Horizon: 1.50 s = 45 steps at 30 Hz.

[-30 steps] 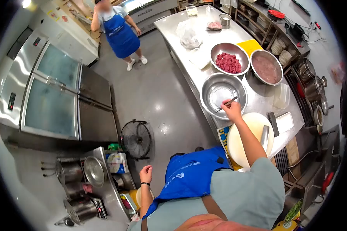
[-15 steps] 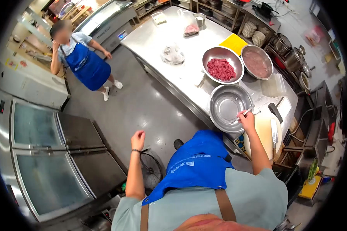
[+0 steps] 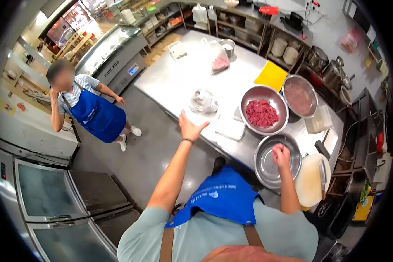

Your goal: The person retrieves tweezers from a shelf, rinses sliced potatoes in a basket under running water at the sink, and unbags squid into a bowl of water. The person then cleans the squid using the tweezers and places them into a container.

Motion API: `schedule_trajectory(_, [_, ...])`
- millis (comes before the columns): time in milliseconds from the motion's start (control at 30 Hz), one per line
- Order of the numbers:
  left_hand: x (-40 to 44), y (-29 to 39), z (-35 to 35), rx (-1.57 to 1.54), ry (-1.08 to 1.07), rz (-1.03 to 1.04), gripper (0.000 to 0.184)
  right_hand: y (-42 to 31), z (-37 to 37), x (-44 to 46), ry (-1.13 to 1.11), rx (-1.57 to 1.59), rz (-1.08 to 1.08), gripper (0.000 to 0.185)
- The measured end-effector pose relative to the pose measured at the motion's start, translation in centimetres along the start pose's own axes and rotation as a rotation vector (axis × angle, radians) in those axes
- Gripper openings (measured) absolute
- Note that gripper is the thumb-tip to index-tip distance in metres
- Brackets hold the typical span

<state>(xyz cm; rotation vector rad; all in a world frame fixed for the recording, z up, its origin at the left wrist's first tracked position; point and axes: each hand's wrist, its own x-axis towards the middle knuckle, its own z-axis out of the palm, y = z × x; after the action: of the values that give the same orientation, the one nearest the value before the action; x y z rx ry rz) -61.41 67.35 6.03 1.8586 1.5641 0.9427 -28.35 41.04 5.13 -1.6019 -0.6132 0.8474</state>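
My right hand (image 3: 281, 155) clamps a thin utensil (image 3: 284, 139) over a steel bowl (image 3: 266, 169).
Left hand (image 3: 191, 127) splayed; farther bowl (image 3: 266, 93) holds red meat (image 3: 262, 114).

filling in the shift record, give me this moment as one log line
left hand: open, near plastic bag | right hand: holding slim utensil over steel bowl | red meat: in adjacent bowl
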Motion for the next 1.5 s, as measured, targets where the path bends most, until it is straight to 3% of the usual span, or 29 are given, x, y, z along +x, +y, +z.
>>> schedule_trajectory(133, [5.2, 2.9, 3.5, 0.266, 0.093, -0.078, 0.145, -1.4, 7.7, 5.7, -0.108, -0.027, -0.001, 0.009])
schedule_trajectory(200, [7.7, 2.3, 5.4, 0.147, 0.008, -0.199, 0.11, -1.6, 10.7, 7.7, -0.144, -0.048, 0.006, 0.007])
schedule_trajectory(233, [9.6, 1.1, 6.8, 0.15, -0.002, -0.203, 0.11, -3.0, 12.5, 8.2, -0.177, -0.065, 0.031, 0.007])
schedule_trajectory(300, [14.2, -1.7, 9.3, 0.302, -0.392, -0.137, 0.05, -4.0, 15.3, 9.6, -0.215, -0.082, 0.059, 0.008])
schedule_trajectory(333, [15.7, -1.3, 8.8, 0.304, -0.396, -0.144, 0.05, -3.7, 16.4, 10.3, -0.221, -0.105, 0.054, 0.009])
schedule_trajectory(400, [18.0, -0.6, 8.2, -0.01, -0.213, 0.047, 0.013, -1.1, 18.3, 12.3, -0.205, -0.181, -0.057, 0.013])
schedule_trajectory(433, [19.4, -1.3, 8.1, -0.239, -0.244, -0.046, 0.012, -0.9, 18.9, 12.7, -0.188, -0.179, -0.026, 0.013])
schedule_trajectory(567, [23.2, 3.3, 0.8, -0.854, -0.352, -0.072, 0.014, -1.5, 21.9, 13.3, -0.006, -0.296, 0.067, 0.022])
schedule_trajectory(667, [25.3, 8.0, -5.3, -1.068, -0.424, -0.006, 0.013, -1.0, 24.6, 14.0, 0.117, -0.351, 0.059, 0.042])
schedule_trajectory(700, [26.3, 8.5, -6.6, -1.093, -0.488, 0.045, 0.011, -1.4, 25.8, 14.2, 0.188, -0.388, 0.033, 0.049])
schedule_trajectory(733, [27.0, 9.5, -7.3, -1.065, -0.503, 0.08, 0.011, -1.8, 26.9, 14.9, 0.155, -0.431, 0.1, 0.075])
schedule_trajectory(767, [27.6, 10.0, -7.8, -1.038, -0.512, 0.115, 0.01, -2.2, 28.3, 15.3, 0.169, -0.435, 0.105, 0.075])
schedule_trajectory(833, [29.0, 9.5, -6.9, -1.018, -0.644, 0.166, 0.009, -3.5, 32.2, 16.2, 0.212, -0.477, -0.135, 0.099])
schedule_trajectory(967, [31.3, 6.5, -4.4, -0.879, -0.63, 0.152, 0.006, -6.4, 38.4, 18.0, 0.186, -0.54, -0.263, 0.118])
schedule_trajectory(1033, [33.3, 3.8, -4.1, -0.882, -0.527, 0.118, 0.009, -5.8, 40.3, 19.8, -0.02, -0.605, -0.086, 0.121])
schedule_trajectory(1067, [34.3, 2.5, -4.1, -0.88, -0.474, 0.049, 0.013, -5.2, 41.3, 20.4, -0.018, -0.635, -0.064, 0.121])
schedule_trajectory(1167, [35.5, 0.6, -5.3, -0.878, -0.4, 0.02, 0.015, -4.9, 43.9, 21.3, 0.052, -0.854, 0.097, 0.106])
schedule_trajectory(1200, [35.5, 0.7, -5.7, -0.877, -0.409, 0.051, 0.011, -3.3, 44.6, 22.2, 0.025, -0.957, 0.165, 0.073])
schedule_trajectory(1233, [35.4, 0.9, -6.0, -0.881, -0.419, 0.055, 0.011, -1.0, 45.1, 22.9, 0.035, -0.957, 0.169, 0.073])
schedule_trajectory(1300, [35.2, 1.3, -6.1, -0.736, -0.434, 0.158, 0.005, 2.0, 45.6, 24.0, 0.042, -1.125, 0.069, 0.038])
schedule_trajectory(1433, [36.2, 0.7, -6.5, -0.707, -0.46, 0.213, 0.004, 3.4, 44.7, 24.5, 0.105, -1.147, 0.027, 0.018])
schedule_trajectory(1500, [36.7, 0.4, -7.3, -0.756, -0.456, 0.178, 0.007, 2.9, 42.9, 23.7, 0.242, -0.844, -0.161, 0.019])
